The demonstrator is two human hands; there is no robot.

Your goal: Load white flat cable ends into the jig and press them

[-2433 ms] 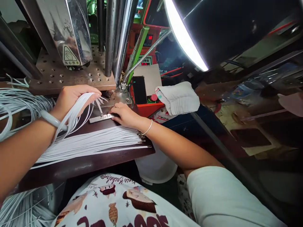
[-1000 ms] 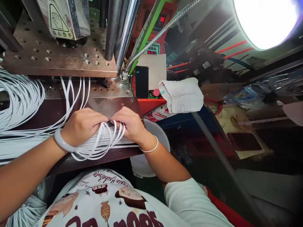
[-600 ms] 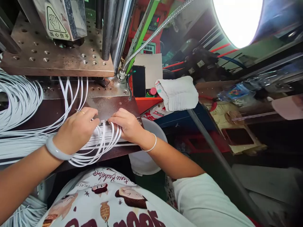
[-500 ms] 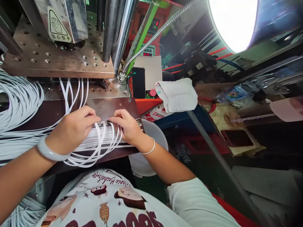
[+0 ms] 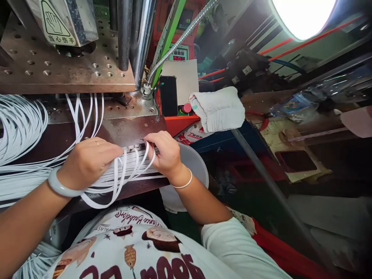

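My left hand (image 5: 93, 158) is closed, its thumb and fingers pinching a white cable at the left end of a small metal strip fixture (image 5: 134, 147). At the fixture's right end, my right hand (image 5: 166, 152) has its fingers curled round another white cable (image 5: 147, 153). Between the hands, several white cables (image 5: 123, 174) come off the fixture and loop down toward me over the bench edge. Their ends are too small to make out. Beneath them lies a flat bundle of white cables (image 5: 23, 180) running off to the left.
A press plate (image 5: 66, 88) with a hand-warning sign stands at the back left, with cables under it. A coil of white cable (image 5: 21, 128) lies left. A white bucket (image 5: 194, 164) is right of the bench. A phone (image 5: 168, 96) and a folded cloth (image 5: 219, 110) sit behind.
My hands are farther apart; the right one has shifted to the right and its fingers have curled round a cable. More of the fixture shows between them. The view has moved slightly.
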